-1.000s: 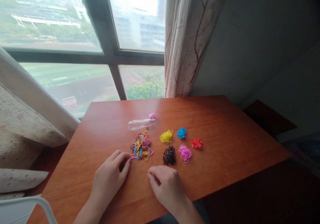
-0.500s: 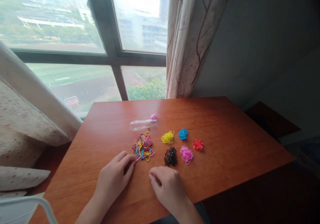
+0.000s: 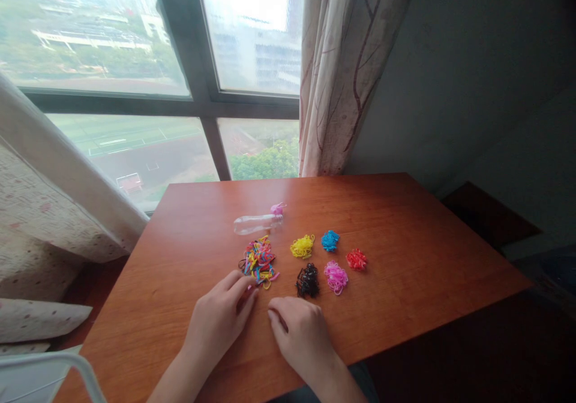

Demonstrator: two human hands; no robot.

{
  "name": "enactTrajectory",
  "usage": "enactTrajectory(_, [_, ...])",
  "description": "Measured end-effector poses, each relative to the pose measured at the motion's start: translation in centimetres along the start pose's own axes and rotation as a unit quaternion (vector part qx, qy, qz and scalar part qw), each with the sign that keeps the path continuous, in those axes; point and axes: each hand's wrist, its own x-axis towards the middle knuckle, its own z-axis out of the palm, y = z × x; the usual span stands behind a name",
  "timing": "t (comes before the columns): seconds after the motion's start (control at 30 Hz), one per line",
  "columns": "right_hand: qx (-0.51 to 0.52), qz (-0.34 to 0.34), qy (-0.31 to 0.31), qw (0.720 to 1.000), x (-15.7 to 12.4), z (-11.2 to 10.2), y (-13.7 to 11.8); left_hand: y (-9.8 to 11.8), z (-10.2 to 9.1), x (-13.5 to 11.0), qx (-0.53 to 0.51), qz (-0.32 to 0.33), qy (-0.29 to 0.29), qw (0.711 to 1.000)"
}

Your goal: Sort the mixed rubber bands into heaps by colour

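The window (image 3: pixel 204 108) fills the far side, with a patterned curtain (image 3: pixel 333 73) to its right. Below it is the brown wooden table (image 3: pixel 405 241), whose surface carries everything else.

The left hand (image 3: pixel 222 313) comes in over the near edge, towards the left corner, its thumb and fingertips drawn together at the near side of the mixed pile. A bit of pink shows between them, but whether they grip a band I cannot tell. The right hand (image 3: pixel 301 325) rests by the near edge with fingers curled and thumb close to the forefinger; whether anything is pinched there is hidden.

The clear bottle (image 3: pixel 254 224) lies on its side towards the far edge. It looks round enough to roll if a knuckle catches it.

Between bottle and left hand sits the mixed pile (image 3: pixel 260 260) of coloured bands. They overlap closely, so pulling one could drag out others or scatter them.

Towards the right edge are the sorted heaps: a black pile (image 3: pixel 308 280), just beyond the right hand and easily brushed by its knuckles into the neighbouring pink pile (image 3: pixel 336 277); a yellow pile (image 3: pixel 302 247); then the smaller red pile (image 3: pixel 357 259) and blue pile (image 3: pixel 330 241).

A small pink piece (image 3: pixel 278 208) lies at the bottle's neck; any contact is unclear.
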Motion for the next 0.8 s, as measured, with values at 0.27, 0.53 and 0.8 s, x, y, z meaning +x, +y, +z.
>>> enactTrajectory(0.27, [0.013, -0.001, -0.002, 1.000, -0.1, 0.1, 0.2, 1.0, 0.1, 0.6, 0.035, -0.002, 0.000, 0.999])
enactTrajectory(0.53, [0.000, -0.008, 0.001, 1.000, -0.1, 0.1, 0.1, 0.8, 0.1, 0.7, -0.039, -0.006, 0.025, 0.999])
enactTrajectory(0.8, [0.041, -0.027, 0.044, 0.998, -0.8, -0.5, 0.0, 2.8, -0.6, 2.4, -0.086, 0.030, 0.010, 0.996])
